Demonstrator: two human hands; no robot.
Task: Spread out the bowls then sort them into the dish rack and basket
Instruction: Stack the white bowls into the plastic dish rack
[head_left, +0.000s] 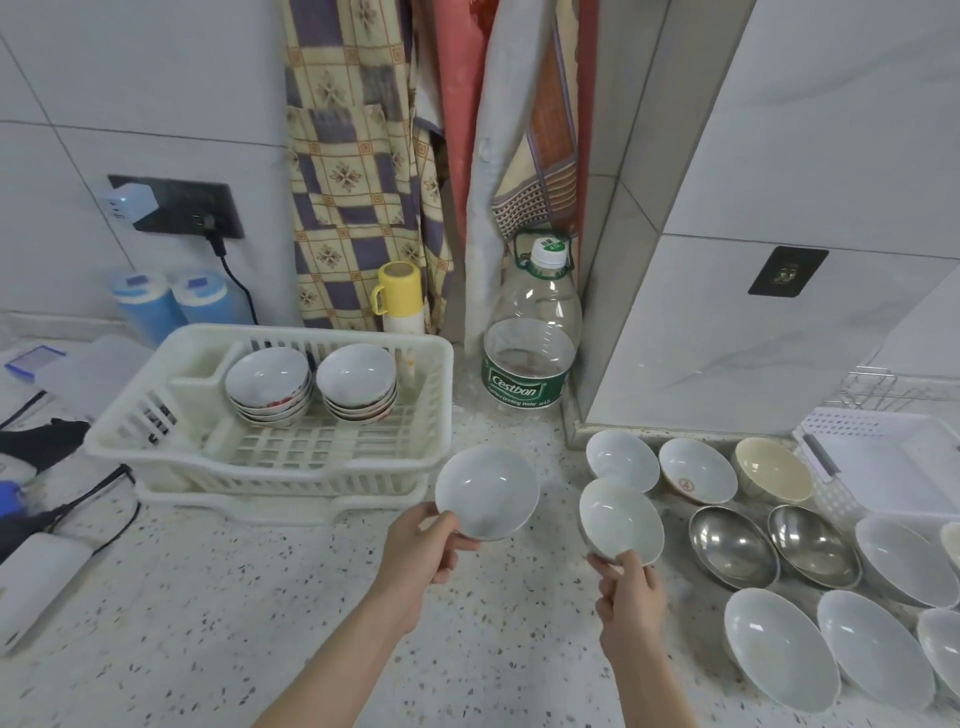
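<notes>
A person stood at a speckled stone countertop (260, 597), seen from above, with both bare forearms reaching up from the bottom of the frame. The left hand (426, 545), just below the centre, pinched the near rim of a round pale-white ceramic bowl (487, 493), thumb over the edge and fingers beneath, holding it level just in front of the white slatted plastic dish rack (270, 415) at centre left, apparently so it could join the rack. Two short stacks of white bowls with red patterned outsides (311, 384) already sat nested in the back of that rack, which suggested sorting was well under way. The right hand (631, 592), lower centre right, gripped the near edge of a second, smaller white bowl (621, 519), tilted slightly toward the camera, at the left edge of the spread-out group. The remaining bowls lay singly across the lower right, likely so each kind could be told apart: white ones, a cream bowl (774, 470), and two shiny steel bowls (774, 551). A white perforated plastic basket (883, 431) stood at the right edge, probably their destination. A clear water bottle with a green label (530, 343) stood behind, at centre.
</notes>
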